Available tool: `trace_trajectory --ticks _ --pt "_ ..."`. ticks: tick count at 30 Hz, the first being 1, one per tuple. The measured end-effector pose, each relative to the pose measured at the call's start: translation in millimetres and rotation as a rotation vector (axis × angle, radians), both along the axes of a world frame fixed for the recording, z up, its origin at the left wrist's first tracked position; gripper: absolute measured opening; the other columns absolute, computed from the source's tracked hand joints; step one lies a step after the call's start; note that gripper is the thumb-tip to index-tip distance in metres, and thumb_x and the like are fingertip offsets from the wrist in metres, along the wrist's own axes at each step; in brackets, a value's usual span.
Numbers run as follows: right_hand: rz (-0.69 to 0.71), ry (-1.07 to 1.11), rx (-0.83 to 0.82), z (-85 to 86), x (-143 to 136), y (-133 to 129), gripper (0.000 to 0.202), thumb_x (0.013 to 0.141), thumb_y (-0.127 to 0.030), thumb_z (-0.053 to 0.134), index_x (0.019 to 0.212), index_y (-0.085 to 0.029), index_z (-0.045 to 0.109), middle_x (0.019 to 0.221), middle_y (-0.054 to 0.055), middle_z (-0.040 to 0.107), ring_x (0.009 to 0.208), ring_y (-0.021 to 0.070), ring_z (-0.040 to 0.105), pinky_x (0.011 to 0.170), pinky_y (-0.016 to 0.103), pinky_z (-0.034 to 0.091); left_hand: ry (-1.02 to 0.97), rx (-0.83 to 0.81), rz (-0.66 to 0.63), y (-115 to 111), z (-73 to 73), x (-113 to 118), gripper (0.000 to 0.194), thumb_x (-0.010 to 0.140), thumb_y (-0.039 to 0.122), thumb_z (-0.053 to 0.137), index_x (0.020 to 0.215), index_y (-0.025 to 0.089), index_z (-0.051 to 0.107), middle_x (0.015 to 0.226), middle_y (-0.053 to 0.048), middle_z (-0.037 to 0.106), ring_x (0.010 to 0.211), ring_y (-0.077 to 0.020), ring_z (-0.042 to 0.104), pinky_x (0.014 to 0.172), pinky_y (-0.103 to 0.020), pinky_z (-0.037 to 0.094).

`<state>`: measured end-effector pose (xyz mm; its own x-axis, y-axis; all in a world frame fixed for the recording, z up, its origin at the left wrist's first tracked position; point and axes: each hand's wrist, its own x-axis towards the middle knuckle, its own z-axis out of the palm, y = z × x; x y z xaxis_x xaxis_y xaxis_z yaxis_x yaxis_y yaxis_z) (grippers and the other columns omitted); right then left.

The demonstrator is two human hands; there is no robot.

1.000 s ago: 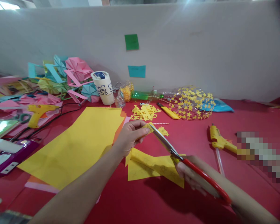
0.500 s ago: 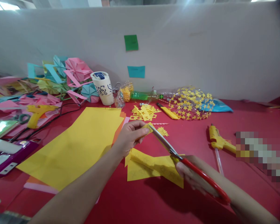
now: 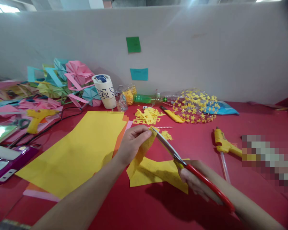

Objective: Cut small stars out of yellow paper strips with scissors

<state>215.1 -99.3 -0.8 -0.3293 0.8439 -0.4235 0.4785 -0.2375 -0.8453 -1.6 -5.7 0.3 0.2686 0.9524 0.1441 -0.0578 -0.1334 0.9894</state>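
Observation:
Pinched between the thumb and fingers of my left hand [image 3: 135,140] is a strip of yellow paper [image 3: 144,147], held up above the table. My right hand [image 3: 194,180] is wrapped round the red handles of a pair of scissors [image 3: 169,147]. Their blade tips meet the strip's top edge beside my left thumb. Below lies a larger creased piece of yellow paper [image 3: 156,174] with faint drawn marks. Just behind the blades sits a little pile of cut yellow stars [image 3: 167,135]. Yellow paper scraps [image 3: 148,115] with star-shaped holes lie farther back.
Large yellow sheets [image 3: 86,143] lie at left. Glue guns rest at left [image 3: 36,119] and right [image 3: 222,142]. A white tumbler [image 3: 105,92], a yellow cutter knife [image 3: 172,114] and a clear star-covered piece [image 3: 194,107] stand or lie behind. Folded paper shapes [image 3: 79,73] heap at back left.
My left hand has turned, and more of the yellow strip now hangs in view below its fingers. The scissors stay at the strip's edge, with little movement of my right hand.

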Motion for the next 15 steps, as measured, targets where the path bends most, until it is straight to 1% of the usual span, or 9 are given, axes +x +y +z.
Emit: trace_trajectory --ticks 3,6,10,13,15 --pt "-0.012 0.027 0.013 -6.8 -1.6 -2.3 0.057 0.082 -0.073 0.040 0.066 -0.019 0.042 0.049 -0.006 0.039 0.037 0.0057 0.036 0.034 0.016 0.025 0.008 0.058 0.006 -2.2 0.8 1.7 0.027 0.082 0.031 0.059 0.059 0.017 0.054 0.057 0.003 0.041 0.054 -0.0088 0.038 0.052 -0.023 0.032" --pt "0.001 0.091 0.030 -9.1 -4.5 -4.1 0.061 0.080 -0.078 0.035 0.064 -0.019 0.040 0.048 -0.007 0.038 0.037 0.0054 0.035 0.034 0.016 0.024 0.003 0.057 -0.018 -4.6 -0.4 3.2 0.028 0.084 0.030 0.056 0.060 0.018 0.051 0.057 0.003 0.041 0.054 -0.0089 0.038 0.052 -0.023 0.032" --pt "0.018 0.127 0.034 -3.6 -7.9 -5.0 0.060 0.080 -0.078 0.035 0.068 -0.020 0.039 0.050 -0.007 0.037 0.037 0.0045 0.032 0.034 0.016 0.024 0.006 0.045 -0.034 -6.1 -1.9 3.1 0.027 0.085 0.030 0.055 0.061 0.018 0.051 0.058 0.004 0.040 0.054 -0.0085 0.037 0.051 -0.022 0.032" --pt "0.038 0.129 0.043 0.8 -9.8 -5.1 0.059 0.082 -0.077 0.034 0.066 -0.020 0.038 0.051 -0.007 0.036 0.038 0.0046 0.032 0.035 0.017 0.023 0.020 0.037 -0.034 -5.7 -1.8 2.3 0.028 0.085 0.031 0.055 0.061 0.017 0.050 0.058 0.004 0.038 0.055 -0.0088 0.036 0.051 -0.022 0.031" --pt "0.028 0.151 0.063 2.1 -11.0 -5.0 0.058 0.082 -0.076 0.035 0.064 -0.021 0.037 0.050 -0.006 0.036 0.039 0.0054 0.031 0.036 0.019 0.022 0.023 0.037 -0.037 -5.3 -1.9 2.3 0.027 0.085 0.030 0.055 0.062 0.017 0.051 0.059 0.004 0.038 0.055 -0.0088 0.035 0.051 -0.022 0.031"
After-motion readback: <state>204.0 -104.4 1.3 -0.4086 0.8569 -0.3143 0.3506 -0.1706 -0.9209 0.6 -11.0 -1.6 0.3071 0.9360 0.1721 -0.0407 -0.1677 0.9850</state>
